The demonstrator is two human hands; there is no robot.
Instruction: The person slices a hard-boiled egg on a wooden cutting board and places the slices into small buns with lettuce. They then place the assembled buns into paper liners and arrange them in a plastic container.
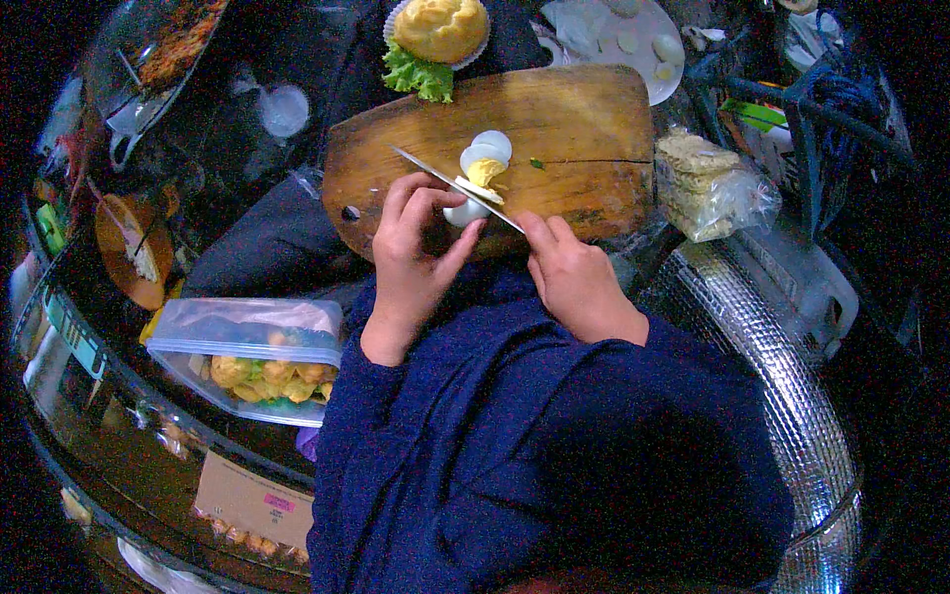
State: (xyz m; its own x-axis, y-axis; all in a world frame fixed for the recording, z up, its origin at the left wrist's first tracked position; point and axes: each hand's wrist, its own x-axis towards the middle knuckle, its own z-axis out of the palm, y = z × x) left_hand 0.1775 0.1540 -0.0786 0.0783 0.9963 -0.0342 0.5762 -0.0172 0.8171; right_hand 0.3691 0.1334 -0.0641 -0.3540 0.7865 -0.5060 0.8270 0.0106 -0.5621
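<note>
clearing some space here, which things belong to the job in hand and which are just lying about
Belongs:
- knife in right hand
- boiled egg in left hand
- wooden cutting board
- probably bun with lettuce, clear container of similar buns

Lying about, it seems:
- brown cardboard
- clear bag of pale flat rounds
- silver sheet
</note>
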